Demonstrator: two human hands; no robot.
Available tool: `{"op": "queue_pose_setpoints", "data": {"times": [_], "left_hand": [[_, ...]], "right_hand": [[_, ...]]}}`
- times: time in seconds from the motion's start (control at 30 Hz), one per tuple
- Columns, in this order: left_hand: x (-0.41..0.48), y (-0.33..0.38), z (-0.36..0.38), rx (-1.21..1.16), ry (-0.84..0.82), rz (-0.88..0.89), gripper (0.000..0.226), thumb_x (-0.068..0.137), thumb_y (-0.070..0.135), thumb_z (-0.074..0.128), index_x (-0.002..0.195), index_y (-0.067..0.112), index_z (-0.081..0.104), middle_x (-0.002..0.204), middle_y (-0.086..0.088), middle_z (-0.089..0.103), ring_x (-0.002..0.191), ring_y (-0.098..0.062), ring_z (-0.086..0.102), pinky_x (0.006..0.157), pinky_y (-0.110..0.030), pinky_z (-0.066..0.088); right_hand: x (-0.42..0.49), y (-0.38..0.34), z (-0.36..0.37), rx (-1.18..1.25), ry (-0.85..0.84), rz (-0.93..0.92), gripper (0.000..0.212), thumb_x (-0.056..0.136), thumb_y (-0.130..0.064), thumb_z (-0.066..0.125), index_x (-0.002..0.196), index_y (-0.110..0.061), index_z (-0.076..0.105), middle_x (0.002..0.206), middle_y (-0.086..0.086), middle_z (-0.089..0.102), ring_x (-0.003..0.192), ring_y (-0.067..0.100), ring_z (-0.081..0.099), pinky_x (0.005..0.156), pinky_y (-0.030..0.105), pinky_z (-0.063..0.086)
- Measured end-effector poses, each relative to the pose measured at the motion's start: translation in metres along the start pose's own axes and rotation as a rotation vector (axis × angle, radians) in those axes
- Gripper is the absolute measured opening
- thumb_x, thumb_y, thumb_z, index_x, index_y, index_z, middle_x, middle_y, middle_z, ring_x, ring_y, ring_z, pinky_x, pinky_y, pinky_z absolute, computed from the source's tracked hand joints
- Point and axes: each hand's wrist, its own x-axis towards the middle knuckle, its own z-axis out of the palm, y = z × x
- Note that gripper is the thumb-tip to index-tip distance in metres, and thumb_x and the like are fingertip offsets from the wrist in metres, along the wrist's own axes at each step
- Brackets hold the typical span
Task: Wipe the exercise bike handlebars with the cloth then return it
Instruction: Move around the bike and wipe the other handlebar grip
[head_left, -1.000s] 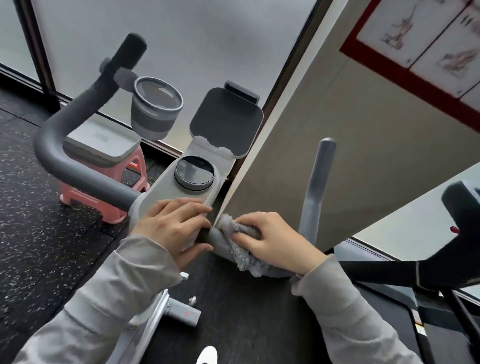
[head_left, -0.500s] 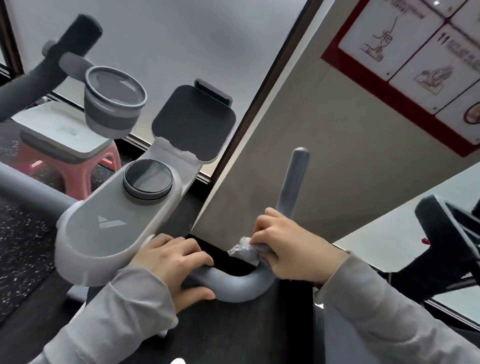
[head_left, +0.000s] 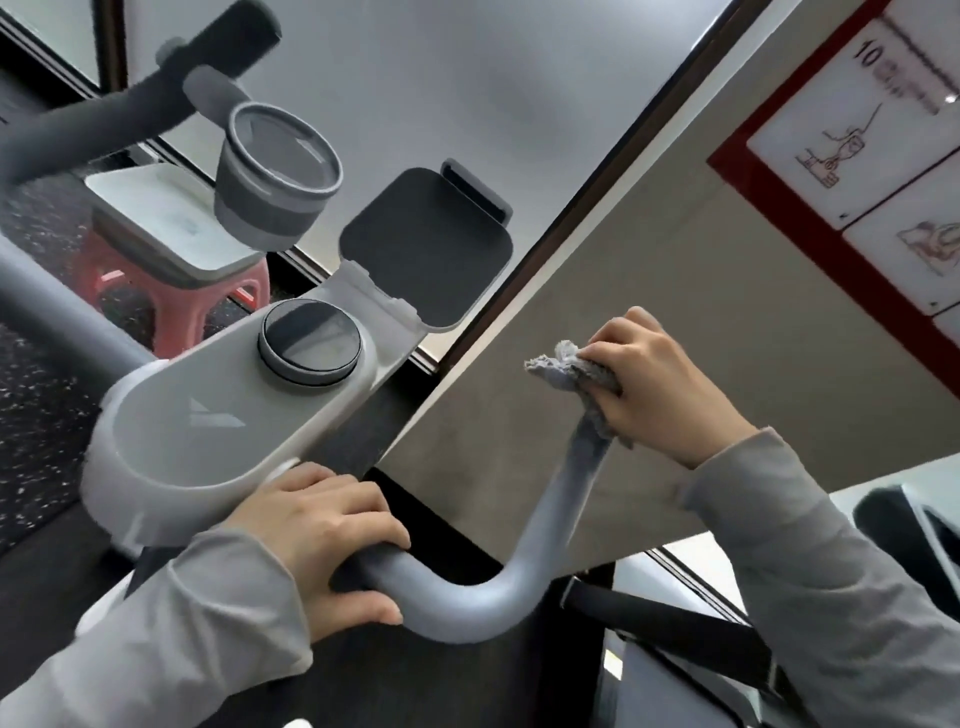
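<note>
The exercise bike's grey right handlebar (head_left: 524, 566) curves from the console out and upward at centre right. My right hand (head_left: 654, 379) grips a grey fuzzy cloth (head_left: 566, 371) wrapped around the top end of that bar, hiding its tip. My left hand (head_left: 322, 535) clasps the same bar at its base, beside the light grey console (head_left: 208, 441). The left handlebar (head_left: 67, 130) runs up toward the top left, darker at its end.
A round dial (head_left: 310, 343) and a dark phone holder (head_left: 426, 249) sit on the console, with a grey cup holder (head_left: 275, 176) above left. A pink stool (head_left: 171, 291) with a grey lid stands behind. A beige wall (head_left: 701, 270) lies close on the right, dark equipment (head_left: 914, 525) at lower right.
My right hand has slid the cloth from the bar's base near the console, around the bend and up to the top end. My left hand shifted from the console's edge onto the bar's base.
</note>
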Motion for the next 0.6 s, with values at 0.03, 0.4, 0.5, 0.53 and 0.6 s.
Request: {"op": "queue_pose_setpoints", "data": {"times": [0.03, 0.4, 0.5, 0.53, 0.6], "left_hand": [[0.000, 0.000, 0.000, 0.006, 0.002, 0.003, 0.045, 0.057, 0.069, 0.043, 0.071, 0.038, 0.072, 0.068, 0.022, 0.066, 0.059, 0.002, 0.065, 0.074, -0.020, 0.034], [-0.001, -0.003, 0.012, 0.033, -0.013, -0.046, 0.051, 0.070, 0.074, 0.052, 0.111, 0.044, 0.060, 0.108, 0.023, 0.058, 0.103, 0.005, 0.052, 0.098, -0.014, 0.017], [0.000, -0.006, 0.018, 0.093, -0.059, -0.091, 0.057, 0.072, 0.076, 0.043, 0.120, 0.046, 0.049, 0.118, 0.026, 0.050, 0.112, 0.009, 0.042, 0.097, -0.013, 0.006], [0.000, -0.006, 0.018, 0.097, -0.064, -0.098, 0.057, 0.072, 0.076, 0.042, 0.121, 0.047, 0.048, 0.118, 0.026, 0.049, 0.112, 0.009, 0.042, 0.097, -0.013, 0.005], [0.000, -0.007, 0.018, 0.096, -0.053, -0.105, 0.057, 0.072, 0.076, 0.042, 0.121, 0.047, 0.048, 0.119, 0.027, 0.049, 0.113, 0.009, 0.041, 0.096, -0.014, 0.005]], "right_hand": [[0.002, 0.003, -0.002, -0.010, 0.007, 0.001, 0.007, 0.079, -0.001, 0.069, 0.082, 0.001, 0.074, 0.082, 0.017, 0.066, 0.085, 0.032, 0.052, 0.073, 0.039, 0.050], [0.006, 0.006, -0.006, -0.109, 0.037, -0.022, 0.012, 0.075, 0.004, 0.071, 0.087, 0.003, 0.074, 0.087, 0.020, 0.067, 0.089, 0.037, 0.053, 0.077, 0.026, 0.040], [0.009, 0.004, -0.006, -0.152, -0.031, -0.029, 0.014, 0.075, 0.002, 0.072, 0.088, 0.002, 0.075, 0.087, 0.020, 0.068, 0.089, 0.038, 0.053, 0.076, 0.035, 0.044], [0.009, 0.003, -0.006, -0.169, -0.060, -0.032, 0.014, 0.075, 0.001, 0.072, 0.088, 0.001, 0.075, 0.086, 0.020, 0.068, 0.089, 0.038, 0.052, 0.075, 0.035, 0.044], [0.009, 0.000, -0.006, -0.194, -0.115, -0.047, 0.013, 0.076, 0.000, 0.071, 0.088, 0.000, 0.076, 0.084, 0.020, 0.068, 0.088, 0.037, 0.052, 0.073, 0.035, 0.044]]}}
